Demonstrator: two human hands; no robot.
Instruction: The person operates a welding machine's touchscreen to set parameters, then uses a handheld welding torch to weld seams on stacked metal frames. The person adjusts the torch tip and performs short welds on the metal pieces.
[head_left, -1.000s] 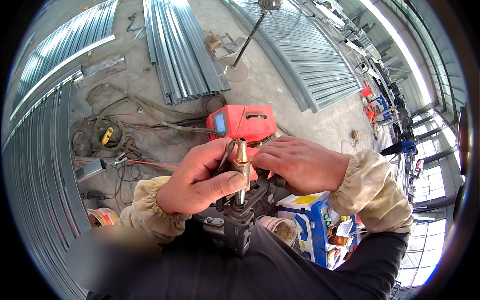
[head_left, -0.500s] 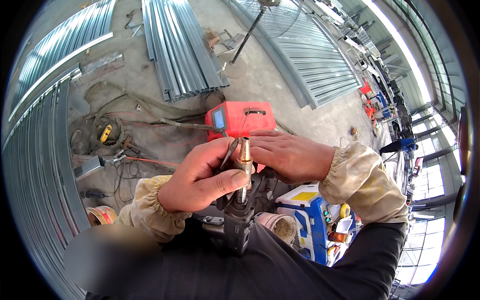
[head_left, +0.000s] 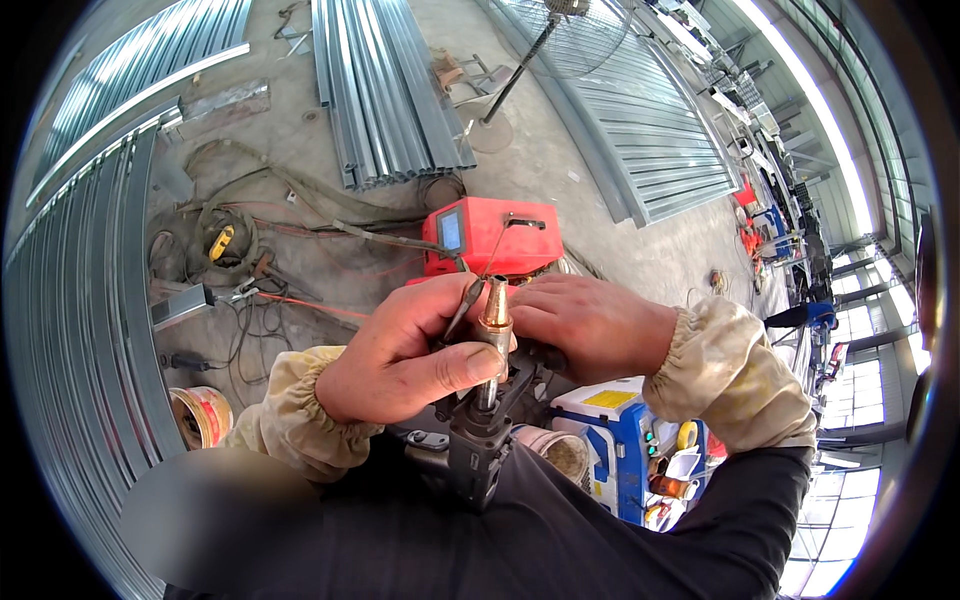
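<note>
A welding torch (head_left: pixel 480 430) with a dark body and a copper-coloured nozzle (head_left: pixel 498 300) points up and away from my chest. My left hand (head_left: pixel 405 345) is closed round its metal neck, the thumb lying across the front just below the nozzle. Beside the nozzle runs a slim dark wire guide (head_left: pixel 462 310), with a thin wire (head_left: pixel 497 250) sticking out past it. My right hand (head_left: pixel 590 325) is at the torch's right side, its fingers bent in behind the nozzle; their tips are hidden.
Ahead sits a red machine (head_left: pixel 500 235) with a small screen. A blue-and-white machine (head_left: pixel 615 440) and a bucket (head_left: pixel 560 455) stand at right; another bucket (head_left: pixel 205 415) is at left. Hoses (head_left: pixel 270 180), metal profiles (head_left: pixel 385 100) and a fan (head_left: pixel 515 70) occupy the floor. A person (head_left: pixel 805 315) is far right.
My right hand's fingers, stretched out flat before, are now bent in toward the torch, and the hand sits slightly lower. The left hand keeps its grip. The whole view has shifted a little.
</note>
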